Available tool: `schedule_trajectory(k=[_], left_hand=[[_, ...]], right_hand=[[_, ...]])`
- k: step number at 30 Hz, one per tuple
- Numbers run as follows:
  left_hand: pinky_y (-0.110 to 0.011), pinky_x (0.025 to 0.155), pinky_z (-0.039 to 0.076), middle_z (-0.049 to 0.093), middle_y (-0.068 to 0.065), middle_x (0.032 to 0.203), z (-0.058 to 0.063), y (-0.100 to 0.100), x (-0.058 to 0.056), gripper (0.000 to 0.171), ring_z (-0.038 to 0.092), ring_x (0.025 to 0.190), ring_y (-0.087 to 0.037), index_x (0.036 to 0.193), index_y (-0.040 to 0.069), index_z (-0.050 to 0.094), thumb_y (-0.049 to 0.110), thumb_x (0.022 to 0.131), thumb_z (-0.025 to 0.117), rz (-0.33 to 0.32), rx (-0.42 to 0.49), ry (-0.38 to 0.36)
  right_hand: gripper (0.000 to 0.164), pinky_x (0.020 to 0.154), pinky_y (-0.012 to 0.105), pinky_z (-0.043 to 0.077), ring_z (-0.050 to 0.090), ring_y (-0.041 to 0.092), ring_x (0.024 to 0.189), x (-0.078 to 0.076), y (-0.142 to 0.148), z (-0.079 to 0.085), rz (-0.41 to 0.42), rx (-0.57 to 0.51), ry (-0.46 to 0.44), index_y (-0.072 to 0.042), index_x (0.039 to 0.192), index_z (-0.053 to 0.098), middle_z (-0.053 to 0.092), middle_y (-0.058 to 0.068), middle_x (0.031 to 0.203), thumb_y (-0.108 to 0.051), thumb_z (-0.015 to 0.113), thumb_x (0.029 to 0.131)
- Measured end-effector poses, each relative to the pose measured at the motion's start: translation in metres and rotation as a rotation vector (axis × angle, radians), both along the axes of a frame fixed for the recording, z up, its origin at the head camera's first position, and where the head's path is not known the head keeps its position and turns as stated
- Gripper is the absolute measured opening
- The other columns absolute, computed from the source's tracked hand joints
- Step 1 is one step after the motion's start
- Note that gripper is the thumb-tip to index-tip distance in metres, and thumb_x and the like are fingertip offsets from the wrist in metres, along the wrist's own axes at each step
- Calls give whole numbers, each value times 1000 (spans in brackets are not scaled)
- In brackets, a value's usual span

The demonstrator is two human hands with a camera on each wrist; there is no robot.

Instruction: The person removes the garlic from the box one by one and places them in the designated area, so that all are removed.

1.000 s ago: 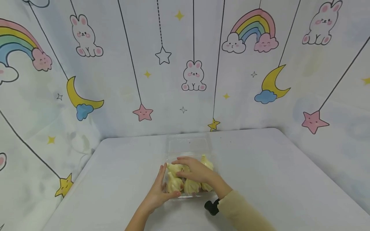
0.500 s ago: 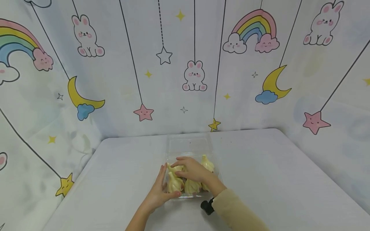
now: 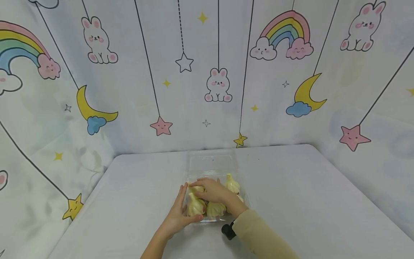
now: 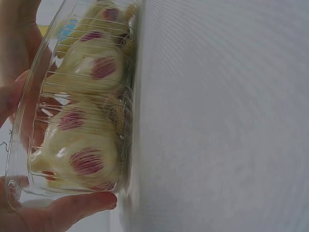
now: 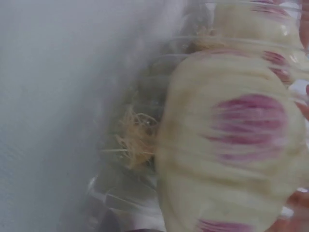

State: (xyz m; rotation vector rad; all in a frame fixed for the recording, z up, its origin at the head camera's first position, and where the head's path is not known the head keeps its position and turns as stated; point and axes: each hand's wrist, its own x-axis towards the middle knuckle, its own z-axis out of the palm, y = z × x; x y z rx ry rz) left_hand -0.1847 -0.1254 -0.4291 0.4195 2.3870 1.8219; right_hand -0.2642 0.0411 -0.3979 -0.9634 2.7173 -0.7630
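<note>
Several pale garlic bulbs (image 3: 196,207) with purple patches and root tufts sit in a clear plastic clamshell box (image 3: 210,220) at the table's middle. My left hand (image 3: 176,217) lies along the box's left side, its fingers straight and its thumb at the front wall. In the left wrist view, a straight finger (image 4: 79,208) presses along the end wall. Reaching over the front bulbs, my right hand (image 3: 213,190) has thumb and index finger around a garlic bulb (image 3: 198,188) at the back left; its other fingers are mostly hidden. Another bulb (image 5: 231,135) fills the right wrist view behind the ribbed wall.
The box's clear lid (image 3: 211,162) lies folded open toward the back. A black wrist device (image 3: 228,231) sits by the beige right sleeve (image 3: 263,233). A white cloth covers the table (image 3: 291,194). Printed fabric (image 3: 181,108) encloses the back and sides.
My right hand has settled a little lower over the bulbs, and its sleeve and black device have shifted left. The left hand keeps its place at the box.
</note>
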Motion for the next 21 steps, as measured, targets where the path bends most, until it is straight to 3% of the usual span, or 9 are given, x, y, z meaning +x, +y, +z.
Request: schedule_trajectory(k=[11, 21], left_hand=[[-61, 101, 20, -19, -21, 148, -2, 0, -1, 112, 0, 132, -50, 148, 15, -2, 18, 71, 79, 1, 5, -9], [-60, 103, 18, -19, -21, 148, -1, 0, -1, 111, -6, 133, -47, 148, 19, -2, 16, 71, 79, 0, 9, -15]], right_hand=[[32, 94, 75, 5, 39, 28, 127, 0, -6, 3, -44, 46, -19, -25, 124, 58, 49, 2, 134, -22, 53, 93], [44, 94, 76, 10, 37, 27, 127, -4, -15, 2, -59, 87, -20, -23, 132, 50, 48, 4, 134, -18, 53, 89]])
